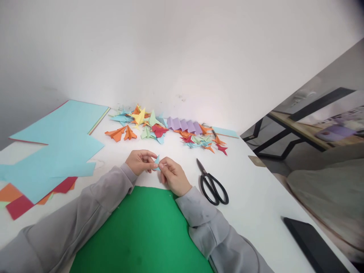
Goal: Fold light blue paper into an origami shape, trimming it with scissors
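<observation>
A small folded piece of light blue paper (157, 160) is held up between both hands, over the white table just beyond a green sheet (142, 231). My left hand (141, 160) pinches it from the left with thumb and fingers. From the right, my right hand (174, 175) grips its lower edge between thumb and forefinger. The fingertips cover part of the paper, so its full shape is hidden. Black-handled scissors (214, 187) lie to the right of my right hand, blades pointing away.
Folded paper figures in several colours, including an orange one (116, 134), lie along the wall beside a pleated purple paper (183, 125). Large light blue sheets (59, 151) and red paper (19, 207) cover the left side. A black tablet-like object (313, 242) rests near the right edge.
</observation>
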The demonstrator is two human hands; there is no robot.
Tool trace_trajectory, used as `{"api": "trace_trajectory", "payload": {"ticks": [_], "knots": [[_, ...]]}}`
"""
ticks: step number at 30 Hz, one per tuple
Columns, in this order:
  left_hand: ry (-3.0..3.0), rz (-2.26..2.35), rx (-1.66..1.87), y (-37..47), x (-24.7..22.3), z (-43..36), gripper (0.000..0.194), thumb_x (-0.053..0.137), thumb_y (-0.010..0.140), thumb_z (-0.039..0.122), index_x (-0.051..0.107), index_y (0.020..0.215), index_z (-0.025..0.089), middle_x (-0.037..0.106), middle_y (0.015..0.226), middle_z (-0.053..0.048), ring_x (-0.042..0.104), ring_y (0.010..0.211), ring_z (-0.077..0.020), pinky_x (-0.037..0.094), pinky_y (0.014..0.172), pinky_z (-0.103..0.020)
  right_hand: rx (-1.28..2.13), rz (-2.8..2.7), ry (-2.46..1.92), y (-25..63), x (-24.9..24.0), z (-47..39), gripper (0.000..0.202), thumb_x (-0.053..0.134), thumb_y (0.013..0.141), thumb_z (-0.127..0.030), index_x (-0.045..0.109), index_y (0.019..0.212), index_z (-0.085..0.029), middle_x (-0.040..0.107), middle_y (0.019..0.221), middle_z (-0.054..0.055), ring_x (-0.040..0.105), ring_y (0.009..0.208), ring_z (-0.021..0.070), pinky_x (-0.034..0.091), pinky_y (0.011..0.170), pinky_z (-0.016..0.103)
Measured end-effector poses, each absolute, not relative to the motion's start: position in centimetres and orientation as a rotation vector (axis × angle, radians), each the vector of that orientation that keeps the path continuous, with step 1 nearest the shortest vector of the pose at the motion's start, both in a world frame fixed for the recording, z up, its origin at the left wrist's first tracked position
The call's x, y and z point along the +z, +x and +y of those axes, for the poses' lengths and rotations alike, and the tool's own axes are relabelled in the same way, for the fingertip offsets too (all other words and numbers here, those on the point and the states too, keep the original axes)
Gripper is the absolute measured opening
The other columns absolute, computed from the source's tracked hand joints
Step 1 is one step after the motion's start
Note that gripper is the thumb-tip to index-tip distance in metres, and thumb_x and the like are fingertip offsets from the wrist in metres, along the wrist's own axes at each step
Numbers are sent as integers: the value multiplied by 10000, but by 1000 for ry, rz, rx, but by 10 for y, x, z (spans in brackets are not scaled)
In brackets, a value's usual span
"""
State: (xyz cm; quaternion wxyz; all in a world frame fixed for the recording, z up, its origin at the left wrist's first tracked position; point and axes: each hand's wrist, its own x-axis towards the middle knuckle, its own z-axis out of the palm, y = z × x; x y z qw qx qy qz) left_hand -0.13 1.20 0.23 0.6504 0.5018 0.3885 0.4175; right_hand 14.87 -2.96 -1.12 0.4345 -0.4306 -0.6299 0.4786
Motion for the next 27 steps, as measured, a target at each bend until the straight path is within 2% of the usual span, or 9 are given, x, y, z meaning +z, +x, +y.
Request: {"api": "trace_trajectory", "payload": {"ticks": [6, 9, 12, 16, 22, 27], "knots": [[1014, 912, 1033, -1, 8, 10, 403, 833, 344, 197, 636, 682, 97, 645, 496, -1, 550, 394, -86, 467, 416, -202, 1223, -1468, -1102, 149, -11, -30, 295, 434, 836, -497, 438, 776, -207, 497, 405, -77, 378, 347, 85, 293, 387, 199], [1041, 919, 988, 0, 12, 8, 365, 828, 354, 171, 637, 657, 100, 633, 470, 1, 541, 375, -85, 463, 410, -203, 1284, -1456, -1112, 150, -9, -30, 317, 456, 823, -506, 447, 732, -203, 522, 411, -61, 391, 348, 85, 300, 385, 204], [1061, 914, 984, 1, 12, 7, 362, 826, 344, 141, 640, 652, 104, 624, 460, 5, 527, 373, -80, 454, 395, -198, 1270, -1465, -1092, 150, -8, -30, 337, 472, 819, -498, 449, 657, -202, 482, 377, -65, 361, 338, 77, 281, 386, 210], [1068, 931, 1005, 4, 12, 4, 341, 821, 361, 149, 633, 641, 104, 615, 455, 4, 516, 365, -87, 442, 363, -206, 1256, -1441, -1095, 151, -7, -30, 329, 495, 809, -485, 463, 653, -198, 415, 344, -86, 309, 317, 68, 250, 374, 211], [1078, 926, 1118, 7, 9, 3, 318, 804, 418, 179, 585, 639, 113, 594, 511, 25, 524, 414, -83, 467, 379, -214, 1288, -1324, -1022, 150, -10, -30, 281, 567, 780, -426, 411, 889, -219, 579, 526, -60, 466, 412, 93, 357, 426, 215], [1140, 892, 1136, 6, 5, 5, 281, 785, 457, 164, 564, 624, 113, 575, 509, 31, 525, 447, -76, 479, 417, -206, 1281, -1328, -998, 151, -10, -31, 230, 554, 801, -384, 412, 878, -220, 586, 590, -52, 480, 436, 86, 387, 461, 224]]}}
